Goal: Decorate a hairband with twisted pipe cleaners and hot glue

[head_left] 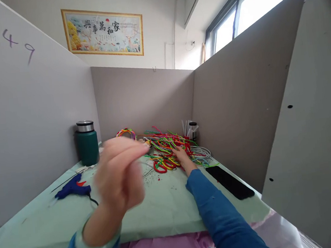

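Observation:
My left hand [119,175] is raised above the green table cover [161,206], blurred by motion, its fingers bunched towards the right with nothing clearly between them. My right hand [183,155], in a blue sleeve, reaches far forward into a heap of coloured pipe cleaners [168,149] and rests on them. Its fingers are partly buried among the red, green and yellow strands, so its grip cannot be made out.
A dark green flask [87,143] stands at the back left, a blue glue gun [74,189] lies in front of it. A black phone [229,182] lies at the right. Grey partition walls enclose three sides. A small jar and white cable [198,140] sit at the back right.

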`<state>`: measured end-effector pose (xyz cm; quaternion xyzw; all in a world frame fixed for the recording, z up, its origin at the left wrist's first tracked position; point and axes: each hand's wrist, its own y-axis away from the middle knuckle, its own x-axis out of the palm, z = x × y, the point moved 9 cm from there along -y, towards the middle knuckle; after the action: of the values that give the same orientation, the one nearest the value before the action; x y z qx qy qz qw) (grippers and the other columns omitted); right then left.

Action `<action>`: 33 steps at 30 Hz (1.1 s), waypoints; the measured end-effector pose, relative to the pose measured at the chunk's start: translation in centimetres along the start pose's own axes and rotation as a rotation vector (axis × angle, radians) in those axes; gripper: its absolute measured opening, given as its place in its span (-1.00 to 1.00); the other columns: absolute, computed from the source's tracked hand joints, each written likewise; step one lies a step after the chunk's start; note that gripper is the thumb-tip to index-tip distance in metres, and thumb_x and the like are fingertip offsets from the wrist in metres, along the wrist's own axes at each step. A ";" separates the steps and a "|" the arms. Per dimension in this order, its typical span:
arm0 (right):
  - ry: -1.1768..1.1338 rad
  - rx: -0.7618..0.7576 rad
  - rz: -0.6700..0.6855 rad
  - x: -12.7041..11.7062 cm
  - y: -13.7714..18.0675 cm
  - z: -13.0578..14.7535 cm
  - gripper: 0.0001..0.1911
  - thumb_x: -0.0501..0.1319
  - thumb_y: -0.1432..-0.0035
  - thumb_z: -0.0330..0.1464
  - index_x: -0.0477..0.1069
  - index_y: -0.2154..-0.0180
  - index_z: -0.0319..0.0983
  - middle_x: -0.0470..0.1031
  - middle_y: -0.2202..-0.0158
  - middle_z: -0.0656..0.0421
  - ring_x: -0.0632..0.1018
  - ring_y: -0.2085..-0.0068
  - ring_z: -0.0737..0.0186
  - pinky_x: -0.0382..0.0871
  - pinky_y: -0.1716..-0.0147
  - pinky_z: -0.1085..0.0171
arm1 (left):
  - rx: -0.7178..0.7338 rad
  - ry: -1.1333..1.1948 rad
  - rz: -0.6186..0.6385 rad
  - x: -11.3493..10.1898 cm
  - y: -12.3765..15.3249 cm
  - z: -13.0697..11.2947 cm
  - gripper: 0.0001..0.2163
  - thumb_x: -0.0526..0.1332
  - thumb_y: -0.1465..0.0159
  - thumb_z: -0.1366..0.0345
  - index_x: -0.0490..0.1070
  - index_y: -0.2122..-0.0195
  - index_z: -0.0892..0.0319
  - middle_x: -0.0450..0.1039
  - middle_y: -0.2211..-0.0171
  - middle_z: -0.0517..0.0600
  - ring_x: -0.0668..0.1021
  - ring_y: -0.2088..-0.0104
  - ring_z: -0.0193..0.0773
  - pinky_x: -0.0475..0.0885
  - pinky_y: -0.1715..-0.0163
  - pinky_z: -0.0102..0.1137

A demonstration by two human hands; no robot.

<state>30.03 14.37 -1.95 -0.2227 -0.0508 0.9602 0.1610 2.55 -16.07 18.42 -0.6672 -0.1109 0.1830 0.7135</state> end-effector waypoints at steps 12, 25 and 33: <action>-0.920 -0.129 -0.308 -3.7 -0.8 1.8 -0.75 0.21 0.04 -0.23 0.39 0.32 -0.26 0.49 0.32 0.15 0.52 0.28 0.26 0.42 0.36 0.33 | -0.575 -0.629 1.143 15.5 14.7 17.0 -0.75 0.05 -0.21 0.28 0.48 0.23 0.24 0.49 0.21 0.22 0.50 0.14 -0.05 0.38 0.21 -0.27; -0.768 -0.462 -0.702 -11.8 3.6 4.5 -0.59 0.02 -0.11 -0.12 0.35 0.16 -0.29 0.44 0.14 0.06 0.49 0.19 0.27 0.36 0.17 0.25 | -0.842 -0.562 1.138 14.7 18.5 19.1 -0.71 0.09 -0.11 0.42 0.40 0.12 0.24 0.48 0.17 0.23 0.52 0.14 -0.07 0.37 0.24 -0.34; -0.426 -0.684 -0.558 -9.3 6.4 9.9 -0.63 0.03 -0.15 -0.15 0.42 0.20 -0.27 0.47 0.17 0.06 0.47 0.12 0.22 0.30 0.07 0.20 | -0.928 -0.495 0.994 14.4 18.5 20.2 -0.69 0.03 -0.17 0.34 0.41 0.08 0.13 0.49 0.14 0.18 0.51 0.13 -0.04 0.35 0.28 -0.33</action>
<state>31.68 4.97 9.61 -0.0392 -0.4527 0.8330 0.3156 5.38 8.98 0.52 -0.8119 -0.0190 0.5657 0.1428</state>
